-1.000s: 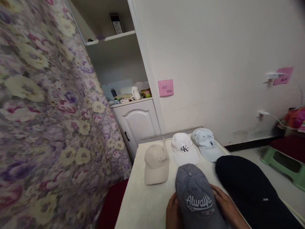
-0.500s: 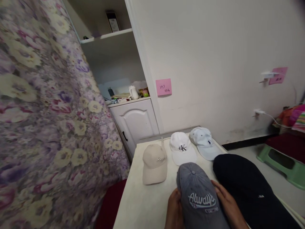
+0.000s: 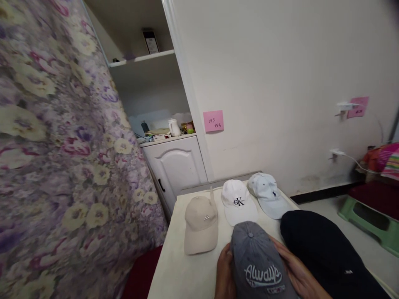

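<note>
A grey baseball cap (image 3: pixel 254 253) with "Always" embroidered on its front is between my two hands, near the bottom of the view. My left hand (image 3: pixel 225 272) grips its left side and my right hand (image 3: pixel 297 268) its right side; some fingertips are hidden behind the cap. Close by on the cream-covered table (image 3: pixel 183 274) lie a beige cap (image 3: pixel 199 220), a white cap (image 3: pixel 238 201) with "CK" lettering, and a pale blue cap (image 3: pixel 268 195) with a small dark emblem. To the right of my right hand lies a black cap (image 3: pixel 324 253), its brim running toward the lower right.
A floral curtain (image 3: pixel 71 166) hangs along the left. Behind the table stand a white cabinet (image 3: pixel 179 162) and a wall with a pink note (image 3: pixel 213 121). A green stool (image 3: pixel 370 224) is at the right, below plugged-in chargers (image 3: pixel 338 153). A dark red seat (image 3: pixel 141 272) shows at lower left.
The whole scene sits slightly lower in the view, as my head has tilted up a little. Both hands still hold the grey cap, and the other caps keep their places.
</note>
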`<state>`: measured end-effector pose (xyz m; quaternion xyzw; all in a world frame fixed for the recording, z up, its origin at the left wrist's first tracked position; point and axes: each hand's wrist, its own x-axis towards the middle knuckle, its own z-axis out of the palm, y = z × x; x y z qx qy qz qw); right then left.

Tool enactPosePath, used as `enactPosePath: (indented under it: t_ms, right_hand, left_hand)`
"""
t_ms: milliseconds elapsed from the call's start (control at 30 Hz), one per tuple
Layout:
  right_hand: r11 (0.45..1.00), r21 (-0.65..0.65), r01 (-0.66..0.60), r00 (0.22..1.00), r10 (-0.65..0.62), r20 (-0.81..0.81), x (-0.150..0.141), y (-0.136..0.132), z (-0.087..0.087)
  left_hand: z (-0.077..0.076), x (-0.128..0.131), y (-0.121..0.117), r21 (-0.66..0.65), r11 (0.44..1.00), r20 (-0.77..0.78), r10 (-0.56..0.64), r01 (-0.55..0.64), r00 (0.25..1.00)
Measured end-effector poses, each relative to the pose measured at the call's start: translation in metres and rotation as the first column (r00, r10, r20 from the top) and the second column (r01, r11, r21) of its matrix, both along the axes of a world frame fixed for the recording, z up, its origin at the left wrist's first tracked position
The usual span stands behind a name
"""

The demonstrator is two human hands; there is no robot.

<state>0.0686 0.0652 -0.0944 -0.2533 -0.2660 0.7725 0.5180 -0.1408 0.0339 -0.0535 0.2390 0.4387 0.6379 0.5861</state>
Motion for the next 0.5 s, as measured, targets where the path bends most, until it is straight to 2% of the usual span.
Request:
enactPosePath:
  t_ms: [133, 267, 367, 500]
  right_hand:
    - [0.999, 0.036, -0.009, 1.000, 0.010, -0.021, -0.006, 0.008, 0.003]
    - [0.995, 0.072, 0.062, 0.998, -0.062, 0.001, -0.004, 0.011, -0.002]
    - [0.990, 0.087, 0.107, 0.990, -0.114, 0.078, -0.003, 0.013, -0.007]
    - [0.971, 0.117, 0.207, 0.949, -0.229, 0.217, -0.002, 0.017, -0.016]
  left_hand:
    - [0.006, 0.001, 0.000, 0.027, 0.999, -0.008, -0.038, 0.038, 0.999]
    - [0.011, 0.006, 0.004, 0.054, 0.995, -0.033, -0.077, 0.079, 0.996]
    - [0.007, 0.008, 0.007, 0.047, 0.996, -0.070, -0.071, 0.075, 0.995]
    - [-0.005, 0.004, 0.008, -0.023, 0.999, -0.152, -0.039, 0.036, 0.988]
